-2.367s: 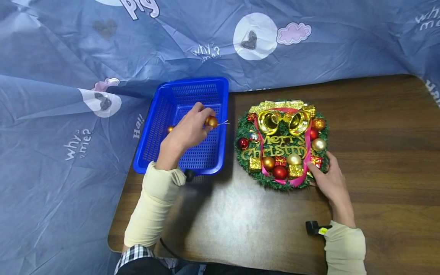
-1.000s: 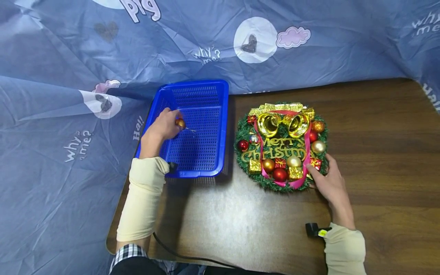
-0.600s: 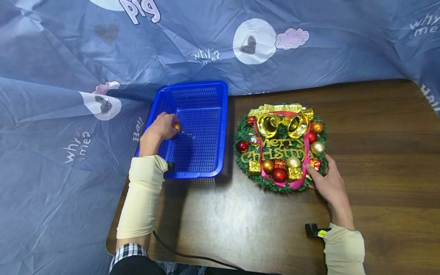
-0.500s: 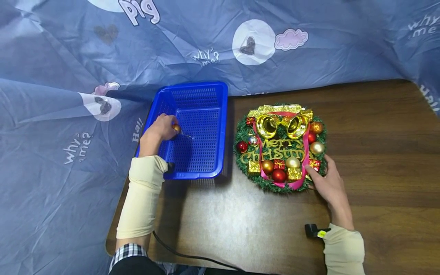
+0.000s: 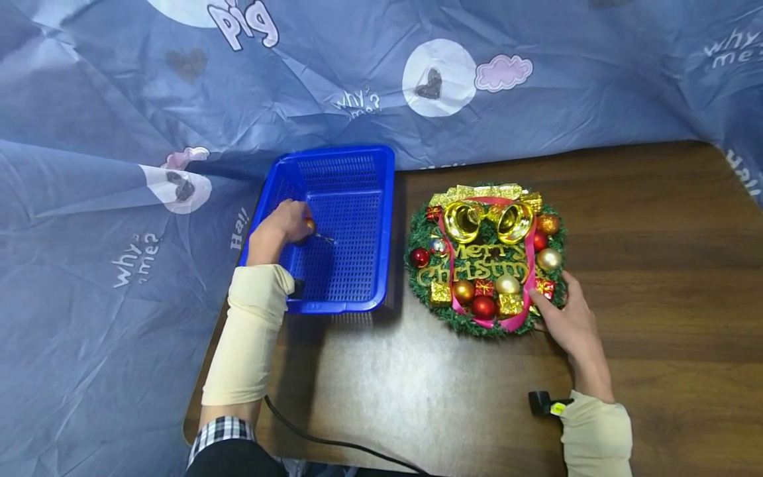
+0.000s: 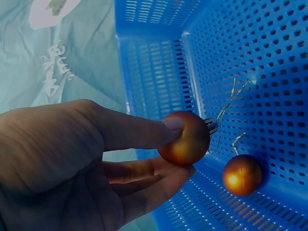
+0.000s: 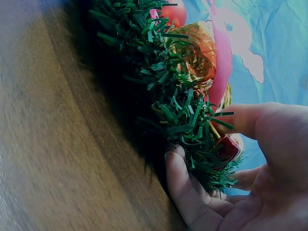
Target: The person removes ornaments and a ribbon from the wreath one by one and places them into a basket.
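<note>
In the left wrist view my left hand pinches a shiny orange-gold Christmas bauble between thumb and fingers. A silver cap and a thin glittery string stick out from it. A second orange-gold bauble lies in the blue plastic basket, just below the held one. My right hand grips the lower right edge of a green Christmas wreath, thumb on top and fingers underneath, as the right wrist view shows. Gold bells, coloured baubles, small gift boxes, a pink ribbon and "Merry Christmas" lettering decorate the wreath.
The basket stands at the back left of the brown wooden table, left of the wreath. Behind it hangs a blue printed cloth. A black cable runs along the table's front edge.
My left hand has moved left across the basket and lower with the bauble still pinched. My right hand stays on the wreath. The head view has shifted slightly.
</note>
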Tool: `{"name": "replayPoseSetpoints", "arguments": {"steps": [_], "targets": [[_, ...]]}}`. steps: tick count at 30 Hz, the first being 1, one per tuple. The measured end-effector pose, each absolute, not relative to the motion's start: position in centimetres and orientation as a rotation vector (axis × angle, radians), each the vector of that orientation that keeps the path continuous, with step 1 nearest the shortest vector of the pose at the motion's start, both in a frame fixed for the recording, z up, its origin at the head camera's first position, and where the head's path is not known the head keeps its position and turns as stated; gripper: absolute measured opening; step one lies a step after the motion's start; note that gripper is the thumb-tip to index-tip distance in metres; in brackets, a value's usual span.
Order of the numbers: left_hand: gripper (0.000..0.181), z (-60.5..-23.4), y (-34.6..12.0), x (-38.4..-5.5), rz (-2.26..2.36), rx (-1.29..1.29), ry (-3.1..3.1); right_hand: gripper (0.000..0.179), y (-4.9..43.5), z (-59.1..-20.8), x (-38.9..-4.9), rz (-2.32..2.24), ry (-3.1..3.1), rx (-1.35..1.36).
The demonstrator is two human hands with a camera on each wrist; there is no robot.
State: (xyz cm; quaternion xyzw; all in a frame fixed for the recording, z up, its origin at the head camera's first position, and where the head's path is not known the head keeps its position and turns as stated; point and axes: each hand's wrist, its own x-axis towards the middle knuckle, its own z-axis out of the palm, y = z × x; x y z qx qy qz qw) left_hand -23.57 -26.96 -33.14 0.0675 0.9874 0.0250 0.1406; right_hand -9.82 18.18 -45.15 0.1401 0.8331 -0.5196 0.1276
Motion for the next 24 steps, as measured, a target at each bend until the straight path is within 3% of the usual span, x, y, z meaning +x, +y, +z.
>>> {"name": "replayPoseSetpoints", "arguments": {"steps": [19, 24], "targets": [[0.011, -35.2, -26.9, -24.8, 0.008, 0.138, 2.740, 0.089, 18.2, -45.1, -9.8, -1.523, 2.421, 0.399], [0.021, -34.7, -26.4, -24.2, 0.024, 0.067, 2.693, 0.089, 18.2, -45.0, -9.8, -1.500, 2.429, 0.395]]}}
